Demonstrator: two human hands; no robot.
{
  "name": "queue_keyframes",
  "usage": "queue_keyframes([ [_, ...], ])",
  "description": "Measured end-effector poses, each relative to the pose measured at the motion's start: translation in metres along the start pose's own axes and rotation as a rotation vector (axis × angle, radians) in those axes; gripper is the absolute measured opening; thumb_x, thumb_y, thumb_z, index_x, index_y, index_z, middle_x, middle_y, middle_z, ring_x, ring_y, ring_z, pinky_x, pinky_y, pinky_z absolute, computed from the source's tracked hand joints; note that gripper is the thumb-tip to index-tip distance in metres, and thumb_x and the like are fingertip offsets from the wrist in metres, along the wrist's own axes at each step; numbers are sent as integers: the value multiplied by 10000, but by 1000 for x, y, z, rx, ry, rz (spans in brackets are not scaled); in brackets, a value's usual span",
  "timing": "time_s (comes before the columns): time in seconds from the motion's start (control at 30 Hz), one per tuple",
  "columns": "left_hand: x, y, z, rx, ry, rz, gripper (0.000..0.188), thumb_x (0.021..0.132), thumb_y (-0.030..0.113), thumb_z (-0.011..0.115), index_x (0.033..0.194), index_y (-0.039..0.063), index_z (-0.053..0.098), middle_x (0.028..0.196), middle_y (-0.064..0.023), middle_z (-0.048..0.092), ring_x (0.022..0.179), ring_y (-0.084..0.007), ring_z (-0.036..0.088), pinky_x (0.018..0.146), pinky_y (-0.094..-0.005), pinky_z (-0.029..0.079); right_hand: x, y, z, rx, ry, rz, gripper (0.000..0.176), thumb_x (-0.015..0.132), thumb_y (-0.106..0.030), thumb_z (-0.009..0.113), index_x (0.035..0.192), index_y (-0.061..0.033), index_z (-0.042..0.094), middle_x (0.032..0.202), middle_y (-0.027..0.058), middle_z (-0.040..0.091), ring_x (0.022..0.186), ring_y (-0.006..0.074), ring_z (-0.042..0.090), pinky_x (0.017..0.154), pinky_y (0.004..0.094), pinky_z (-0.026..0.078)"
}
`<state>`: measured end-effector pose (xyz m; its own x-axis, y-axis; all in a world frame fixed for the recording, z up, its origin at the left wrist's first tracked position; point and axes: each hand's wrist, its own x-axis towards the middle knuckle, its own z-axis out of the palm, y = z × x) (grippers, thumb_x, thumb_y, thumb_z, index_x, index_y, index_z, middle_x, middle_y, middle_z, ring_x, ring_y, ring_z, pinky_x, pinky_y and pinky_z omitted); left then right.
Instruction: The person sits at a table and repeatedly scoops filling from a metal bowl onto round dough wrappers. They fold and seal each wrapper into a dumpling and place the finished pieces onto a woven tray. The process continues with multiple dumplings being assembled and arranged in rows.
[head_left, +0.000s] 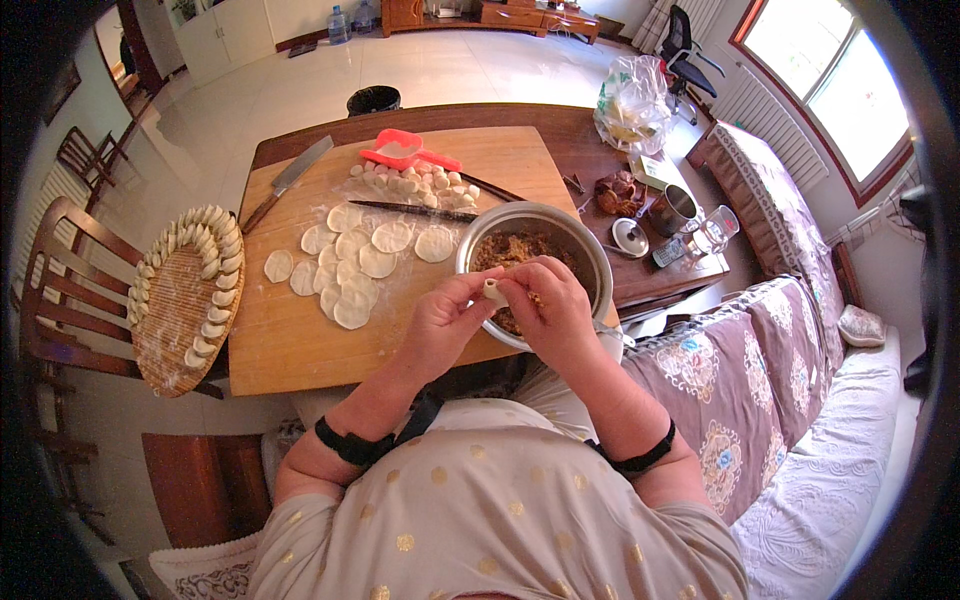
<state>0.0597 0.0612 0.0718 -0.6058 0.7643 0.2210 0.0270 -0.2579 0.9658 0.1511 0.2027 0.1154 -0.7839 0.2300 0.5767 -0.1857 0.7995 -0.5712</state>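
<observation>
Both hands meet over a steel bowl (600, 300) of minced filling (525, 247). My left hand (450, 319) and my right hand (551, 304) pinch one folded dumpling (492, 291) between thumbs and fingers; much of it is hidden behind them. Flat round dough wrappers (351, 262) lie spread and partly overlapping on a floured wooden board (315, 352), left of the bowl. Behind them are small cut dough pieces (420, 184), with a dark tapered rolling pin (412, 211) in front. A red plastic scoop (397, 150) rests on the dough pieces.
A cleaver (289, 176) lies at the board's left edge. Shaped dumplings (217, 281) line a round woven tray (169, 330) on a wooden chair (75, 277). Right of the board stand a metal mug (673, 210), a glass jar (718, 225) and a plastic bag (634, 105).
</observation>
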Motion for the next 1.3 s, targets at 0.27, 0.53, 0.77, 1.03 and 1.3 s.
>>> queue_keyframes([
  [0.27,2,-2,0,-287,-84,-13,624,944,7,518,1475,67,195,1169,-62,575,1046,-109,551,917,-254,447,2,11,6,210,-78,-78,255,870,-142,620,1107,-62,666,1127,129,601,1046,298,563,905,395,441],
  [0.53,1,-4,-3,-298,-119,-131,650,932,-9,525,1477,59,177,1140,-63,579,1022,-98,550,882,-251,460,-3,19,4,394,-288,92,184,892,-140,608,1036,-60,691,1013,105,601,992,229,577,872,349,457],
  [0.77,-3,-8,-10,-235,-118,-211,599,902,18,559,1432,59,283,1133,-62,602,1002,-114,576,866,-264,477,-8,19,16,456,-279,239,188,931,-165,551,987,-22,660,928,119,624,903,255,600,827,341,467],
  [1.03,-9,-5,-24,-176,-122,-306,494,926,92,533,1385,77,350,1044,-13,624,860,-61,578,701,-214,473,13,8,-4,-17,-523,236,309,954,-291,431,908,-24,581,824,228,618,828,431,595,724,492,463],
  [1.3,-14,-8,-26,-183,-172,-341,401,948,144,526,1334,87,432,1009,3,618,836,-58,571,655,-190,466,21,6,0,-74,-719,56,256,913,-272,493,927,-38,597,843,219,632,824,400,620,724,488,478],
])
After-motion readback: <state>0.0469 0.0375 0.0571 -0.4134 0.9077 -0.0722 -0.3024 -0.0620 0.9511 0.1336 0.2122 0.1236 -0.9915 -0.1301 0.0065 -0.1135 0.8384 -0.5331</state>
